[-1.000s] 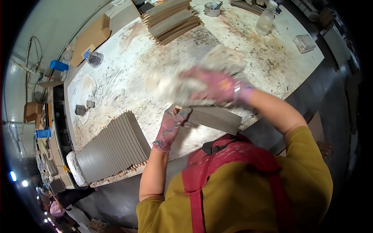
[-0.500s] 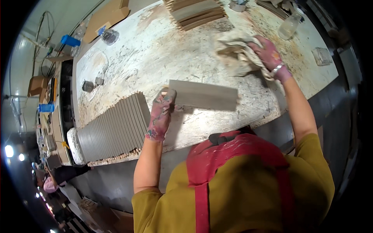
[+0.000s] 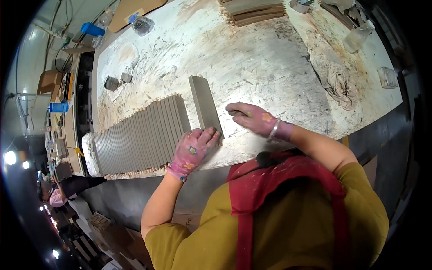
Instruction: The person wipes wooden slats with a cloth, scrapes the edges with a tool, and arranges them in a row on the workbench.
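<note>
Pale wall [image 3: 32, 58], dark grey floor [image 3: 117, 195], stained white worktable [image 3: 166, 49], bright lamps [image 3: 10, 158] far left

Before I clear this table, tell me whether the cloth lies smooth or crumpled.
Crumpled: the cloth lies on the table in uneven wrinkles and bunched folds.

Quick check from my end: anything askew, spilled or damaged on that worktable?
The white tabletop looks roughest: dark streaks and brownish stains mark it. The cloth lies rumpled at right. The row of grey boards looks orderly, and the single grey board at the left hand shows no clear damage.
</note>
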`<act>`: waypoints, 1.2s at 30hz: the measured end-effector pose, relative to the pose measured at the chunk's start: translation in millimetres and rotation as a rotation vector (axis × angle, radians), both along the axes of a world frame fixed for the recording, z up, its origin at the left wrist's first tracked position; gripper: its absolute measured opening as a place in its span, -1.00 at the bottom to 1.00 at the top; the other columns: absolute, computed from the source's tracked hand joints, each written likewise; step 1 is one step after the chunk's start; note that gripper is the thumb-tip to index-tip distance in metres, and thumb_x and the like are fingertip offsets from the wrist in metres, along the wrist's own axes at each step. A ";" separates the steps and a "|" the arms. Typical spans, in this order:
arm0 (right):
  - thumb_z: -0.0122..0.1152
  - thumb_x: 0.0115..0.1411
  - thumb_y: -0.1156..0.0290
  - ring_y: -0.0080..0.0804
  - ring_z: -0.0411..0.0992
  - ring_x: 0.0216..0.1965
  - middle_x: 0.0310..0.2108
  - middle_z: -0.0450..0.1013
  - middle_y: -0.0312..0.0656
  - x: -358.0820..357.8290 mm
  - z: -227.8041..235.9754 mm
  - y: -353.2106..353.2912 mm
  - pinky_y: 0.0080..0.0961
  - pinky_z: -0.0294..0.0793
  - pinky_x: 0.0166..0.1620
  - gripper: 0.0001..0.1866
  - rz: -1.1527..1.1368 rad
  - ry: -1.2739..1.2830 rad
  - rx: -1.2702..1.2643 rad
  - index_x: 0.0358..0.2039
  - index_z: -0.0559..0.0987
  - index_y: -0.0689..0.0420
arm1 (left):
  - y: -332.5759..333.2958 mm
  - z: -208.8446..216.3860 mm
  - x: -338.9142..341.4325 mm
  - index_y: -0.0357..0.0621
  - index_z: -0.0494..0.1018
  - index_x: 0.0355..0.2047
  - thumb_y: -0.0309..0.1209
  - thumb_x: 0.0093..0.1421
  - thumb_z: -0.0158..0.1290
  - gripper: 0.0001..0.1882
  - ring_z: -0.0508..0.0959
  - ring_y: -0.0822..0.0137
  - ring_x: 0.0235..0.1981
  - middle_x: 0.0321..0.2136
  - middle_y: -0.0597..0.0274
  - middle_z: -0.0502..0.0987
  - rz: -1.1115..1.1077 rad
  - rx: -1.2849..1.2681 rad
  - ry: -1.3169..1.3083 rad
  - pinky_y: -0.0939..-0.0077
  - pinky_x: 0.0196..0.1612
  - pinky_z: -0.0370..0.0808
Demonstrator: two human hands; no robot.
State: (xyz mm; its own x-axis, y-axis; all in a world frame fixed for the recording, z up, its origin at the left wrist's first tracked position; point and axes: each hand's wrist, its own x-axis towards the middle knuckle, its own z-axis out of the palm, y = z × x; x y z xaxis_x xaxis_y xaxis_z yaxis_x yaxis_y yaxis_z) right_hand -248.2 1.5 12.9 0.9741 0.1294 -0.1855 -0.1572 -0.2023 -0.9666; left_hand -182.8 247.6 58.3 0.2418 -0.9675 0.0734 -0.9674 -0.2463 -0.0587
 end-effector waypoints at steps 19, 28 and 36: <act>0.07 0.17 0.32 0.01 0.38 0.01 0.09 0.29 0.04 33.1 -36.7 71.6 -0.24 0.37 0.09 -0.47 0.362 -0.241 -0.170 0.15 0.29 0.18 | -4.0 14.3 78.0 -0.04 0.38 0.08 -0.32 0.09 0.12 -0.50 0.40 -0.01 0.02 0.01 0.04 0.41 0.644 -0.129 0.163 0.23 0.07 0.36; 0.22 0.06 0.43 -0.10 0.36 0.04 -0.02 0.42 -0.03 -55.4 4.5 -138.1 -0.21 0.34 0.10 -0.59 -0.405 -0.515 -0.958 -0.04 0.47 0.17 | -84.8 12.2 157.2 -0.07 0.30 0.14 -0.37 0.11 0.15 -0.44 0.35 0.07 0.12 0.08 0.05 0.36 0.511 -0.353 0.205 0.31 0.15 0.31; 0.24 0.04 0.15 -0.01 0.21 0.17 0.12 0.30 -0.07 -122.2 -56.4 -246.3 -0.07 0.11 0.21 -0.38 -0.679 -0.112 -1.422 0.14 0.38 -0.02 | -282.8 -19.0 231.4 -0.23 0.10 0.25 -0.28 0.05 0.21 -0.20 0.21 0.06 0.25 0.22 -0.06 0.20 0.382 -0.535 0.363 0.34 0.27 0.16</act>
State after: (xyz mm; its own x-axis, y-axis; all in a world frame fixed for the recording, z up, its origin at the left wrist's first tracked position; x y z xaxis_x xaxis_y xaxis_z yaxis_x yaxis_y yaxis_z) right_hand -370.4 -244.8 -43.6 0.7920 -0.5293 0.3042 -0.5361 -0.8414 -0.0682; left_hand 48.6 -35.2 39.3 0.6526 -0.6655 0.3622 -0.7445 -0.4744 0.4697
